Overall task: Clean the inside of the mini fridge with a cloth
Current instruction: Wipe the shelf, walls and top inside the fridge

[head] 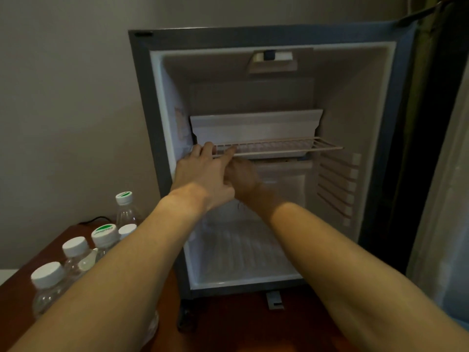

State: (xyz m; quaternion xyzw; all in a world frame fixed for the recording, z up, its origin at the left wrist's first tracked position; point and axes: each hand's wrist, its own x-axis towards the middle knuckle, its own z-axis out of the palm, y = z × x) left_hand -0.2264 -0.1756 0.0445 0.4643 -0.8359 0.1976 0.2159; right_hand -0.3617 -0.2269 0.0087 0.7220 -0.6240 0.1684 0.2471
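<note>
The mini fridge [142,97] stands with its door swung open to the right, and its white interior [243,250] holds no items. A white wire shelf [284,146] sits at mid height, slightly pulled out. My left hand [203,174] grips the shelf's front left corner, fingers curled over the wire. My right hand [241,176] is just below the shelf beside the left hand, dark and blurred; its fingers cannot be made out. No cloth is in view.
Several capped water bottles [76,252] stand on the brown wooden surface [228,321] left of the fridge. The open door [416,138] blocks the right side. Slotted shelf rails [337,184] line the right inner wall. A black cable [94,221] runs behind the bottles.
</note>
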